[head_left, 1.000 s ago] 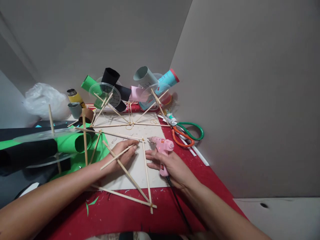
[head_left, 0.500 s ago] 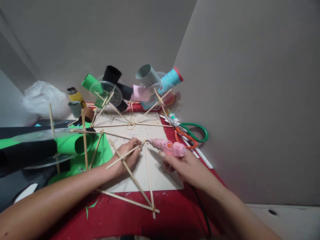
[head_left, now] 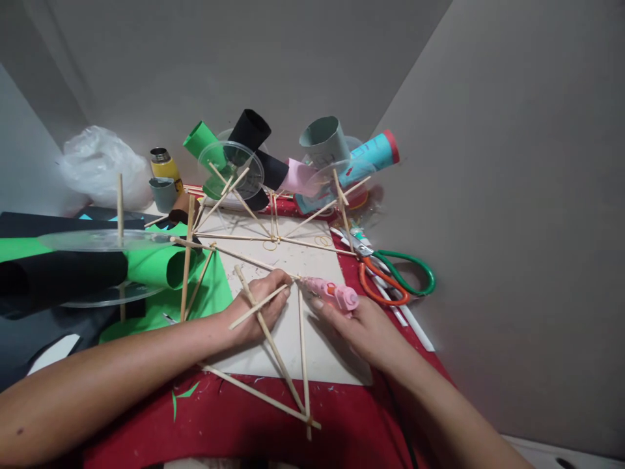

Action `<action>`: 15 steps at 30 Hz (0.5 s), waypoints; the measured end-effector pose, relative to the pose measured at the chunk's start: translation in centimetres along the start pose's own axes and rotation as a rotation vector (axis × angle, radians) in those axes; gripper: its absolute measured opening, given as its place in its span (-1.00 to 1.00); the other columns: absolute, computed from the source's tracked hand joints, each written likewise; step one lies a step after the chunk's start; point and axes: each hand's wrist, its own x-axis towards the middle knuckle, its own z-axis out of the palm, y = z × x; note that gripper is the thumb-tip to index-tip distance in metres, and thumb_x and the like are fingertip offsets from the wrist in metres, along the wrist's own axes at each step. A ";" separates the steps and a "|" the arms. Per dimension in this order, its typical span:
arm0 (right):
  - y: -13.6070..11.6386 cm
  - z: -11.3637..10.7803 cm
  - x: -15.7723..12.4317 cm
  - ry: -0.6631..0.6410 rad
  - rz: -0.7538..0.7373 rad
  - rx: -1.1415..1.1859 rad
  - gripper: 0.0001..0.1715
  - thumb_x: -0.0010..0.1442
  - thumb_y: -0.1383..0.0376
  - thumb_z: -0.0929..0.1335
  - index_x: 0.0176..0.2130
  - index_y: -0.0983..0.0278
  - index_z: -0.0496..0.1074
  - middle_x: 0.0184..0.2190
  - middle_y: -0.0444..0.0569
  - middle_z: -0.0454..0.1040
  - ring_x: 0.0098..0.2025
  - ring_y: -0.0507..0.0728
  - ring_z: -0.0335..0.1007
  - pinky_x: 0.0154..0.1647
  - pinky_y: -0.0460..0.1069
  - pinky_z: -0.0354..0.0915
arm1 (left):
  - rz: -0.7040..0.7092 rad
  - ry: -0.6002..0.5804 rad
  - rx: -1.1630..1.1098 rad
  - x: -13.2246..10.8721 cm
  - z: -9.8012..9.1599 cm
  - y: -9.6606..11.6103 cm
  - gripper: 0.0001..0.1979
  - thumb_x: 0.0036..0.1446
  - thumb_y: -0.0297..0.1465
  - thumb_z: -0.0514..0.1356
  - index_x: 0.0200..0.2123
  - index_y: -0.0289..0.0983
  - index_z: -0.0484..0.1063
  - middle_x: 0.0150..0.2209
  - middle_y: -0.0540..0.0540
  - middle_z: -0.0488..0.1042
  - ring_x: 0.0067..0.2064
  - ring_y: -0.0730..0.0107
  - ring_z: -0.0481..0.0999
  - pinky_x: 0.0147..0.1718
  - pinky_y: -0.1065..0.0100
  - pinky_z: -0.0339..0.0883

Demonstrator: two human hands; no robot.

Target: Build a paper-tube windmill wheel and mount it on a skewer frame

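My right hand [head_left: 361, 326] is wrapped round a pink glue gun [head_left: 327, 292], its nozzle pointing left at a joint between thin wooden sticks. With its fingers pinched at that joint, my left hand [head_left: 266, 303] holds the stick frame [head_left: 303, 352]. Two crossed sticks of the frame pass in front of my left wrist, and another stick runs toward the table's near edge. Whether the nozzle touches the wood or stays just apart, I cannot tell. A black cord hangs below the glue gun.
Scissors [head_left: 390, 277] with green and orange handles lie right of the white board [head_left: 342, 365]. Paper tubes on clear discs [head_left: 234, 169] stand on stick frames at the back. Left are a green tube [head_left: 151, 264], a yellow bottle [head_left: 166, 170] and a plastic bag [head_left: 105, 166].
The view has shifted, so most things sit further right in the picture. The glue gun's nozzle stays at the stick joint, and both hands keep their holds.
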 end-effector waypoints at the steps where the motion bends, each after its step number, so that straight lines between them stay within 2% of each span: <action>1: 0.0 0.0 0.0 -0.007 0.008 -0.020 -0.56 0.22 0.04 0.27 -0.15 0.25 0.58 -0.39 -0.03 0.59 -0.31 0.28 0.51 -0.25 0.09 0.39 | 0.003 0.001 -0.005 0.0 0.0 0.0 -0.80 0.32 -0.32 -0.03 -0.14 -0.22 0.34 -0.29 -0.04 0.47 -0.27 0.32 0.46 -0.28 0.35 0.28; 4: 0.1 0.1 0.1 -0.015 0.015 -0.040 -0.53 0.24 0.03 0.26 -0.11 0.27 0.57 -0.30 0.01 0.61 -0.24 0.30 0.52 -0.19 0.11 0.39 | 0.001 0.004 0.004 0.0 0.1 -0.1 -0.80 0.31 -0.32 -0.03 -0.13 -0.22 0.34 -0.29 -0.05 0.48 -0.26 0.30 0.47 -0.28 0.34 0.29; 8: 0.4 0.2 0.3 0.015 -0.002 -0.032 -0.59 0.22 0.05 0.29 -0.17 0.24 0.59 -0.37 -0.02 0.62 -0.25 0.29 0.54 -0.23 0.07 0.41 | -0.032 -0.005 0.017 0.1 0.0 0.2 -0.81 0.28 -0.35 0.00 -0.13 -0.23 0.36 -0.30 -0.05 0.49 -0.26 0.29 0.49 -0.28 0.34 0.31; 12: 0.8 0.3 0.5 0.029 -0.030 -0.031 -0.58 0.23 0.07 0.30 -0.06 0.22 0.56 -0.24 0.01 0.63 -0.16 0.30 0.55 -0.17 0.07 0.41 | -0.022 -0.019 -0.016 0.1 -0.2 0.5 -0.81 0.29 -0.35 0.00 -0.12 -0.23 0.36 -0.25 -0.06 0.50 -0.22 0.30 0.49 -0.25 0.33 0.33; 15: 1.1 0.5 0.6 0.024 -0.035 -0.063 -0.57 0.26 0.08 0.28 -0.02 0.21 0.55 -0.23 0.03 0.64 -0.14 0.31 0.55 -0.15 0.08 0.42 | -0.007 -0.021 -0.011 0.2 -0.2 0.3 -0.81 0.30 -0.35 0.00 -0.14 -0.24 0.36 -0.25 -0.06 0.49 -0.21 0.31 0.48 -0.22 0.33 0.33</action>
